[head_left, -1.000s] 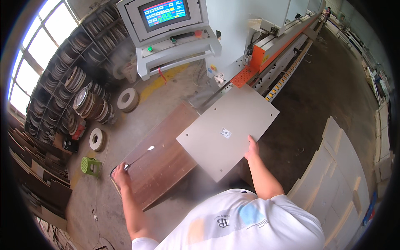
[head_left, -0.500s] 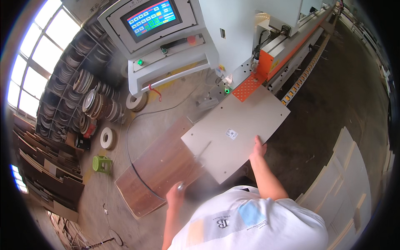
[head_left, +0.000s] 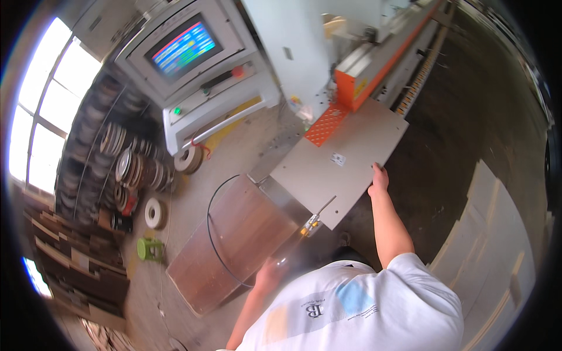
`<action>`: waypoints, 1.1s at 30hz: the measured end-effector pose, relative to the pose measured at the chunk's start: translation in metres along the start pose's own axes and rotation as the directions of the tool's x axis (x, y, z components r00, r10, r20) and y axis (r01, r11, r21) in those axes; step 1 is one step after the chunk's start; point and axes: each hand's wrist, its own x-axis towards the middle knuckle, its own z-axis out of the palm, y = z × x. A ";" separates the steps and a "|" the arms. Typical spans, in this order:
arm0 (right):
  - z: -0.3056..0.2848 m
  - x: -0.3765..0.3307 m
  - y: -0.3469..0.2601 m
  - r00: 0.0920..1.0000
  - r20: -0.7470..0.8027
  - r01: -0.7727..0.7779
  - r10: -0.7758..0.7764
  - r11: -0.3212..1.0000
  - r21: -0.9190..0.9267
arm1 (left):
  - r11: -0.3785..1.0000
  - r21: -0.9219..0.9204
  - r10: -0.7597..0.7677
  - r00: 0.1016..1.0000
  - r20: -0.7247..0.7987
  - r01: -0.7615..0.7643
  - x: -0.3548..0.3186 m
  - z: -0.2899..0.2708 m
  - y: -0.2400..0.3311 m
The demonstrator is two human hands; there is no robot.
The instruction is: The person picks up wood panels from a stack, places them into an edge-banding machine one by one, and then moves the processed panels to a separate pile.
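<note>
A flat grey-beige panel [head_left: 310, 175] with small holes near its corners and a white label [head_left: 338, 159] lies at the machine, its far end beside the orange perforated plate [head_left: 326, 126]. My right hand [head_left: 379, 178] is closed on the panel's right edge, thumb on top. At the lower middle, my left hand [head_left: 270, 275] is closed round what looks like an air blow gun [head_left: 309, 225], with a brass-coloured fitting and a thin nozzle over the panel's near corner. Blur hides part of its body. A dark hose [head_left: 211, 228] loops back to this hand.
A brown wood-look board [head_left: 234, 240] lies left of the panel. Behind stands a control console [head_left: 193, 64] with a lit screen. Edge-band rolls [head_left: 132, 167], a green stool [head_left: 150, 250] and stacked boards are at left; pale boards [head_left: 486, 251] stand at right.
The panel and my right hand have shifted up and right relative to the orange plate. My left hand has moved right with the blow gun. The whole view has turned slightly.
</note>
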 end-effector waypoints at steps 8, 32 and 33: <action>-0.164 -0.145 -0.004 0.997 0.032 -0.072 0.068 0.987 0.146 | 0.995 -0.023 0.093 0.890 0.447 -0.092 0.029 0.039 -0.076; -0.545 -0.436 0.071 0.633 -0.757 0.204 0.160 0.909 0.363 | 0.534 0.392 0.094 0.513 0.853 -0.749 -0.009 0.177 0.102; -0.557 -0.427 0.064 0.640 -0.749 0.213 0.171 0.897 0.387 | 0.419 0.388 0.092 0.464 0.881 -0.821 -0.021 0.188 0.116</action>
